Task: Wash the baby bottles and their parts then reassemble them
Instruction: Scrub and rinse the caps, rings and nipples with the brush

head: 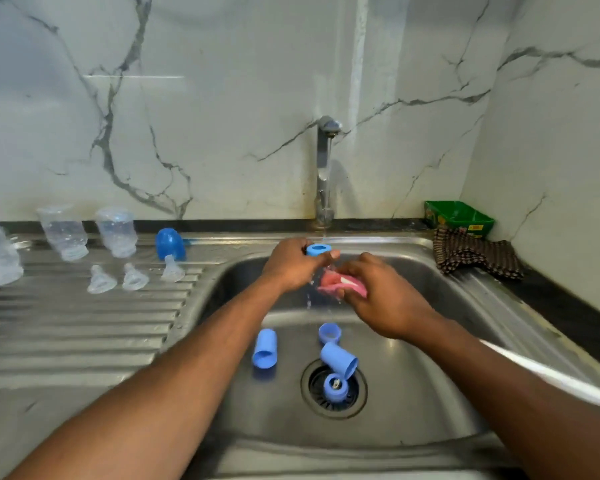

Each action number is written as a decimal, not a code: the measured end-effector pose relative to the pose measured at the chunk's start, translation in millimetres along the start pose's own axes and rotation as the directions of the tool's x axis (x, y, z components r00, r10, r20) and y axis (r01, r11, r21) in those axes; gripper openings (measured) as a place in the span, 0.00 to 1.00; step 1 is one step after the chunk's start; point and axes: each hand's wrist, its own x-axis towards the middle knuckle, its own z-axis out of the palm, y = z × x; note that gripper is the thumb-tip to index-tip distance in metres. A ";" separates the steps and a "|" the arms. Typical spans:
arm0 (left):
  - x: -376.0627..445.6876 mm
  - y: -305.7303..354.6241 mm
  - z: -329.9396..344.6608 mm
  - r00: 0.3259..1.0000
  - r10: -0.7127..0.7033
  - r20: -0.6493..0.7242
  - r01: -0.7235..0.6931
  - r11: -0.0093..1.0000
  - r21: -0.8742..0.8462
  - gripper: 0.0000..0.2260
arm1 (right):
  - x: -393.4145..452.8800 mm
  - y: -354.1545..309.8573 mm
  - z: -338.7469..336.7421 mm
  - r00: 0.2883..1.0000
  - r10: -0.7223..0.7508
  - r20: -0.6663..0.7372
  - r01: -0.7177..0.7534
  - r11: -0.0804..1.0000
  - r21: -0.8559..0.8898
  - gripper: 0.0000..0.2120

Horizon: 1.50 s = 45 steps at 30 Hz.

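Bottle ring (pixel 318 250), pinched in my left hand (pixel 291 268), is being rinsed while my right hand (pixel 378 299) is gripping the pink sponge (pixel 340 285); scrubbing comes next.

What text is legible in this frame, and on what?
None is legible.
Green box: yellow and red label patches on its front, too blurred to read.
Bottles: faint markings on the clear walls, too blurred to read.
Blue ring in the left hand: no print shows.
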 end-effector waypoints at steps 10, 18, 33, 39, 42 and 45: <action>-126.1 -72.6 -143.2 0.980 -0.019 -0.197 0.094 0.920 0.382 0.16 | 0.1 -79.4 29.4 0.925 -0.303 0.229 0.325 0.944 -0.065 0.17; -161.7 -87.0 -169.6 0.948 -0.239 -0.211 0.316 0.618 0.720 0.31 | -3.6 -113.5 37.4 0.900 -0.336 0.276 0.373 0.923 -0.094 0.15; -37.3 -12.1 29.7 0.763 -0.545 0.347 -0.048 0.487 0.872 0.20 | 14.9 23.9 14.2 0.869 0.184 0.459 -0.034 0.948 -0.316 0.21; -40.1 -30.2 131.9 0.782 -0.375 0.498 -0.371 0.362 0.855 0.17 | 13.7 40.9 20.5 0.867 0.268 0.420 -0.175 0.953 -0.248 0.17; -39.9 -46.0 144.2 0.795 -0.315 0.518 -0.359 0.445 0.821 0.19 | 15.3 39.6 23.5 0.868 0.279 0.410 -0.203 0.954 -0.219 0.14; -30.2 -48.1 135.5 0.731 -0.438 0.522 -0.193 0.601 0.775 0.18 | 16.1 37.6 23.4 0.867 0.288 0.407 -0.222 0.954 -0.202 0.13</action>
